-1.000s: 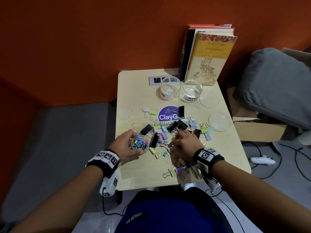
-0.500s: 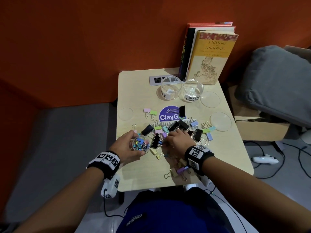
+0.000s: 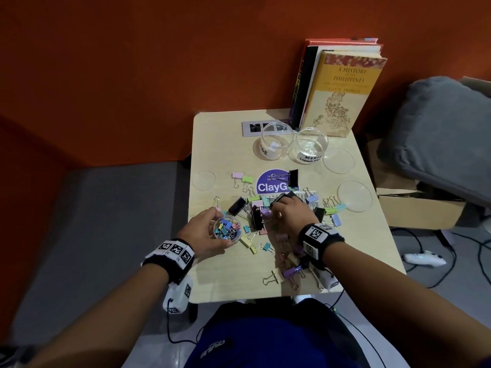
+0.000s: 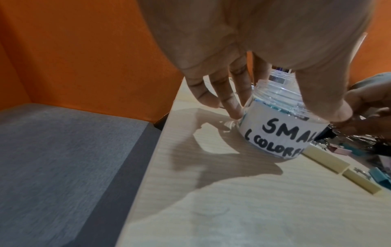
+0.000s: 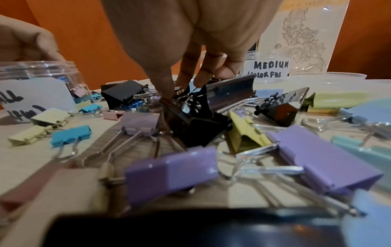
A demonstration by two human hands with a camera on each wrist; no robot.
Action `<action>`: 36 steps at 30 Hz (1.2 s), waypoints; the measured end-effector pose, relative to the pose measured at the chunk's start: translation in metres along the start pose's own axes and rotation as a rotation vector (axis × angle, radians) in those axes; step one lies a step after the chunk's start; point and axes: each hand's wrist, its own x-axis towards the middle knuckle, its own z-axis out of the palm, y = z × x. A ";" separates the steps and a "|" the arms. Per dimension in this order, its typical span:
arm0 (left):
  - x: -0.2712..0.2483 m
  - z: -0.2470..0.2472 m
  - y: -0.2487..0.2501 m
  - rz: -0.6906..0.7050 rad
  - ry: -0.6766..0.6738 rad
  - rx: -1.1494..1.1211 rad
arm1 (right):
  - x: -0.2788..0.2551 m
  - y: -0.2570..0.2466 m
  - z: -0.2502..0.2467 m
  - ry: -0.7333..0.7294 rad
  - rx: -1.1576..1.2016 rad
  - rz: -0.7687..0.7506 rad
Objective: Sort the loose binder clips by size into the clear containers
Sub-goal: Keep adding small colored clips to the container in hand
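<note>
The left hand (image 3: pixel 203 232) curls round the small jar (image 3: pixel 227 229), thumb on the near side and fingers (image 4: pixel 224 95) on the far side, so its grip holds the jar where it stands on the surface (image 3: pixel 218 144) at the left edge of the clip pile. The jar's label reads "SMAL… COLORF…" in the left wrist view, and it is partly filled with small coloured clips.

The right hand (image 3: pixel 291 215) reaches down into the middle of the loose clips (image 3: pixel 265 208), its fingertips (image 5: pixel 167 90) bent among black and pastel ones. They seem to close on something there, but the tangle hides what, so I cannot tell whether that grip holds a clip.

Clips of several sizes lie scattered around both hands: black, purple, yellow, blue, green, pink. Near the back stand two more clear jars, the "MEDIUM" jar (image 3: pixel 311 147) and, just left of it, the "…GE" jar (image 3: pixel 276 140). Both look empty of clips. Three clear lids lie flat on the surface. Books (image 3: pixel 342 94) stand upright behind the jars against the orange wall.
</note>
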 end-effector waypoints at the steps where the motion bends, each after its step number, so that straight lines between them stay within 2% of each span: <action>1: 0.000 0.000 0.001 0.000 -0.002 0.001 | 0.000 0.001 -0.001 0.009 0.007 0.001; 6: 0.000 -0.001 0.003 -0.006 0.001 0.007 | -0.007 -0.007 0.005 0.100 0.012 -0.093; 13: 0.000 -0.001 0.004 0.001 0.002 0.003 | -0.012 -0.028 0.013 0.058 -0.001 -0.170; 23: -0.001 -0.001 -0.001 0.016 0.008 -0.004 | -0.008 -0.027 0.020 0.023 -0.060 -0.218; 29: -0.001 -0.004 -0.003 -0.007 -0.001 0.019 | 0.001 -0.043 0.017 0.127 -0.032 -0.284; 33: -0.002 -0.004 -0.006 -0.017 0.001 0.028 | 0.011 -0.056 0.009 -0.001 -0.153 -0.314; 36: -0.003 -0.004 -0.007 -0.027 0.006 0.023 | 0.012 -0.059 0.011 -0.025 -0.216 -0.302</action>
